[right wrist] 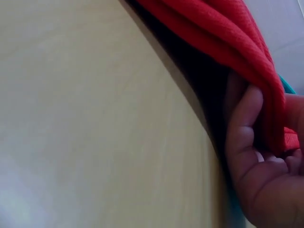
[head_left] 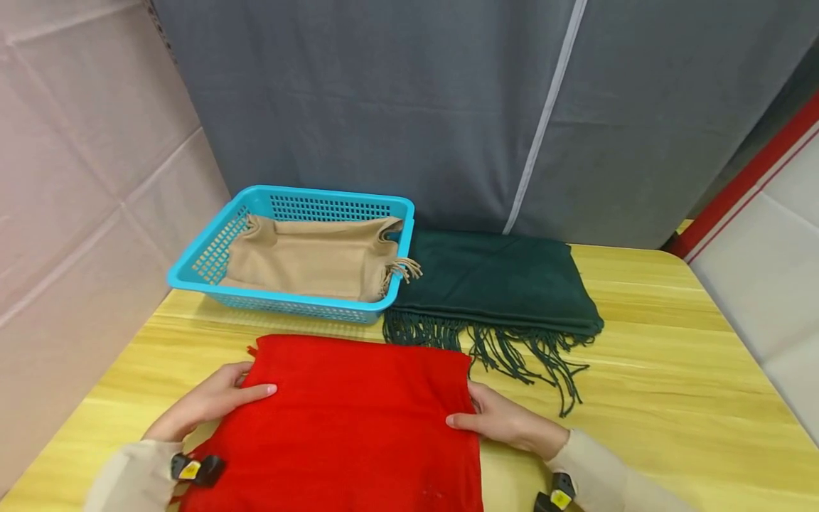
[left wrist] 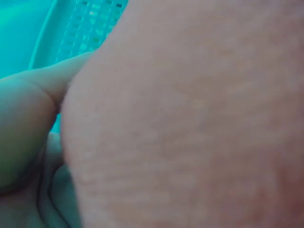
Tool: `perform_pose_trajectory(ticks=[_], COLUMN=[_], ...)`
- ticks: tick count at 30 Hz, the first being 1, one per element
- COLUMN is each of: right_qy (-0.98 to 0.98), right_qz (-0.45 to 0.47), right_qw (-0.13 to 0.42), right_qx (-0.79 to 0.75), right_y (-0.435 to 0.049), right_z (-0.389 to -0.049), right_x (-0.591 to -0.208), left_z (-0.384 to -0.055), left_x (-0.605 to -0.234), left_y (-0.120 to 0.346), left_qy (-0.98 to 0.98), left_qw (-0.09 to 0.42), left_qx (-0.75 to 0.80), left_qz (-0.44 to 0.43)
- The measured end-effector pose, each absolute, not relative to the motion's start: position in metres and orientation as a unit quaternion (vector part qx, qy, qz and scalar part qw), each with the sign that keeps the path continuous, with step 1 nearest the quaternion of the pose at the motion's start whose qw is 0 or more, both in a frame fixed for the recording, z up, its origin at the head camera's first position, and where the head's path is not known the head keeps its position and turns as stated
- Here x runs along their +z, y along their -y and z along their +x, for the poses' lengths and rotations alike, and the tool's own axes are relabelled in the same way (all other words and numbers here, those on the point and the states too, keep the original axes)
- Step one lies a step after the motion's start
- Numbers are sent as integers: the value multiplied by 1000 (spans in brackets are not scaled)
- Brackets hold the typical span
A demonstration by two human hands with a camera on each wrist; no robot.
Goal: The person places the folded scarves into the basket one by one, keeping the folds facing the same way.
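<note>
A folded red scarf (head_left: pixel 358 419) lies on the yellow wooden table (head_left: pixel 672 384) close to me. My left hand (head_left: pixel 211 402) grips its left edge, thumb on top of the cloth. My right hand (head_left: pixel 505 419) grips the right edge the same way. In the right wrist view my fingers (right wrist: pixel 247 128) curl under the red scarf (right wrist: pixel 223 28), whose edge is lifted slightly off the table (right wrist: pixel 95 118). The left wrist view is blurred: cloth (left wrist: pixel 190 133) fills it, with a finger (left wrist: pixel 28 118) at the left.
A blue plastic basket (head_left: pixel 192 274) stands at the back left with a folded beige scarf (head_left: pixel 307 259) inside. To its right lies a folded dark green fringed scarf (head_left: pixel 499 281). A grey curtain hangs behind the table; a padded wall is at the left.
</note>
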State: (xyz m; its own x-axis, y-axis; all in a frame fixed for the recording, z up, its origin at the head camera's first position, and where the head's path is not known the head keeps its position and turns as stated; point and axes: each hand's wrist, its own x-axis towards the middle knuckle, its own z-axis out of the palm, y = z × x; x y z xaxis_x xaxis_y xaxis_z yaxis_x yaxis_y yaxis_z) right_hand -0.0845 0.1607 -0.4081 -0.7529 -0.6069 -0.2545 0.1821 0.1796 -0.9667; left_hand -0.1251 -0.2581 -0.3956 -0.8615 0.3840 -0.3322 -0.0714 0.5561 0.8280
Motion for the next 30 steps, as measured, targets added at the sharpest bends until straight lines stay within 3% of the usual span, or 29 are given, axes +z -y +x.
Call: perform_pose_trajectory(ticks=[16,24,30], right_qy=[-697,-701,-674], right_qz=[-141,-123,-97], right_qw=[303,294,305], right_qx=[-635,-639,-666], right_y=[-179,-175,-173], right_z=[-77,-75,-76], right_x=[-411,-409,-410], left_z=[-116,-112,-112], left_x=[-397,-393,-391], left_y=[233,229,228], left_qy=[-876,-923,-901], left_qw=[186,110,152], left_qx=[432,349,387], left_qz=[111,120,124])
